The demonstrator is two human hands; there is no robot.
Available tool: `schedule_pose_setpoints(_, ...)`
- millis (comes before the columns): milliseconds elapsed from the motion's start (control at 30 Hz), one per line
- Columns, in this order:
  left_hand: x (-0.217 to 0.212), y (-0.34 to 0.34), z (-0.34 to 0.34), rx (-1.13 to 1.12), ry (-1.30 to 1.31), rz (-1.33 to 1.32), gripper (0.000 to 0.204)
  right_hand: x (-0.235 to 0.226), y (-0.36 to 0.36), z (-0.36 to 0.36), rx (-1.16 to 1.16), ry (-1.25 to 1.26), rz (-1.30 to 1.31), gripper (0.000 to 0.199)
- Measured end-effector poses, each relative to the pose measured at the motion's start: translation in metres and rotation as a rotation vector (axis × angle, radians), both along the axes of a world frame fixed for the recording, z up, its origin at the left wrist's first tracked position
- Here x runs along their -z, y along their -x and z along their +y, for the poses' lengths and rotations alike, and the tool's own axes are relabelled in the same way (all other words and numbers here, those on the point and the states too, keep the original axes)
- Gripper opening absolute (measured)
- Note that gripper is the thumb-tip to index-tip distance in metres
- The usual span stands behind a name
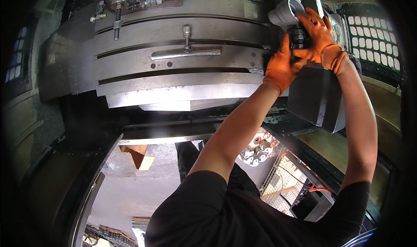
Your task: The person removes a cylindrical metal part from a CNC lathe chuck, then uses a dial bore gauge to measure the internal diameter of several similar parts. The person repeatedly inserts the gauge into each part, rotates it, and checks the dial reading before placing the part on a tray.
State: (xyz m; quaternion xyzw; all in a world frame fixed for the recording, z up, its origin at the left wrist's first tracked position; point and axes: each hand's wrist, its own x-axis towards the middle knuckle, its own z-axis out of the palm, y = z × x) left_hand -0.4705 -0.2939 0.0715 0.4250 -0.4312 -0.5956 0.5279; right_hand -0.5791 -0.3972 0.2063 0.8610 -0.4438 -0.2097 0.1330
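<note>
A grey hollow metal casting (282, 15) with a round open mouth sits tilted at the far right, by the end of the slotted machine table. My right hand (320, 37), in an orange glove, has its fingers closed over the casting's right rim, its thumb reaching left below. My left hand (281, 66), gloved alike, is just below the casting, index finger stretched up toward its underside and thumb apart. Between the hands is a dark threaded bolt with a nut (299, 36). What lies under my left palm is hidden.
On the slotted metal table (130, 64) lies a T-handled socket wrench (186, 52). A clamping fixture (119, 3) with bolts stands at the far left. Below my right hand is a dark box-shaped block (317, 95). Several metal parts (256, 153) are on the floor outside.
</note>
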Motion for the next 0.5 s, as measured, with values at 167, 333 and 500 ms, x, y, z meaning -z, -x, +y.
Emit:
schedule_pose_setpoints(167, 0.022, 0.016, -0.008, 0.008, 0.091, 0.355, 0.083, 0.003, 0.003, 0.001, -0.043, 0.037, -0.085, 0.109)
schedule_pose_setpoints(333, 0.037, 0.012, -0.003, 0.033, 0.003, 0.537, 0.061, -0.004, -0.005, 0.007, 0.038, -0.024, -0.019, 0.104)
schedule_pose_setpoints(500, 0.018, 0.025, 0.005, 0.068, -0.254, 0.598, 0.047, -0.004, -0.003, 0.005, 0.009, -0.034, -0.090, 0.099)
